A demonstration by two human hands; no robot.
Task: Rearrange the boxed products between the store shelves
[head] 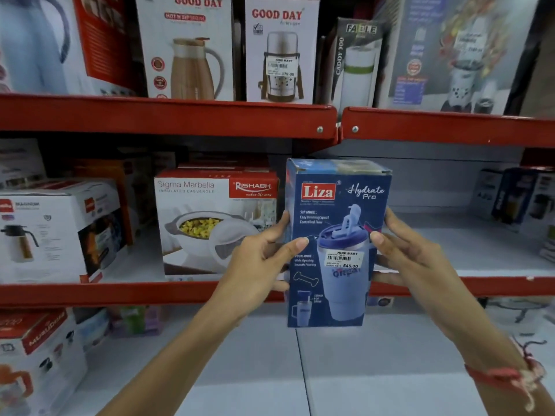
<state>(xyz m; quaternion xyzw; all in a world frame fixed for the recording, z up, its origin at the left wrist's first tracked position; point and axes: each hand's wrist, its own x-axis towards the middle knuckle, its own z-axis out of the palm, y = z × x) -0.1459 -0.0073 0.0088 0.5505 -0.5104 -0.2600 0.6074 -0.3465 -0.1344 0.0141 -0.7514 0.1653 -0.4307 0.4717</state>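
Red metal store shelving (168,115) fills the view, three tiers stocked with boxed kitchenware. Blue Liza box (336,244), upright, tumbler picture and price sticker facing the camera, held in the air in front of the middle shelf's red edge (120,292), not resting on any shelf. Left hand (258,265) clamps the Liza box's left side, thumb on the front face, fingers wrapped behind. Right hand (411,253) clamps its right side the same way, thumb on the front near the lid picture, other fingers behind the edge. Red thread bracelet (507,375) on the right wrist. Just left of the Liza box, on the middle shelf, a Rishabh casserole box (216,220) stands; further left a white box with a jug picture (54,235). Above the Liza box, on the top shelf, two Good Day boxes (279,49) and a Fable box (357,61). Right of the Liza box the middle shelf is mostly bare, dark boxes (522,199) at the far end, blurred. Below left, a Muralidhar-type box (36,349), print unclear.
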